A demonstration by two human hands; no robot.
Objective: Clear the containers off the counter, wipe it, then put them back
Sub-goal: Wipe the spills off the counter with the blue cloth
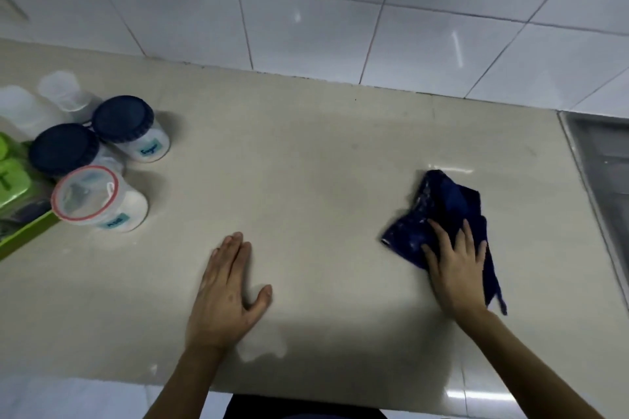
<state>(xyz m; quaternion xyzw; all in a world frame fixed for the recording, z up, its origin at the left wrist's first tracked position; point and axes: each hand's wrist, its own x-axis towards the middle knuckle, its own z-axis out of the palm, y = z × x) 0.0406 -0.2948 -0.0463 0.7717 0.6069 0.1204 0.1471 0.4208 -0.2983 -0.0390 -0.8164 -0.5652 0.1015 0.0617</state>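
Observation:
A dark blue cloth (439, 211) lies crumpled on the beige counter (306, 153) at the right. My right hand (454, 265) presses flat on its near part. My left hand (228, 292) rests palm down on the bare counter, fingers together, holding nothing. Several containers stand grouped at the far left: a jar with a dark blue lid labelled "Sugar" (131, 127), a second blue-lidded jar (64, 150), a jar with a clear red-rimmed lid (98, 199), and two clear plastic tubs (64, 92) behind them.
A green box (13, 194) sits at the left edge beside the jars. A steel sink drainer (599, 160) borders the counter on the right. White wall tiles (340, 10) rise behind. The counter's front edge runs just below my forearms.

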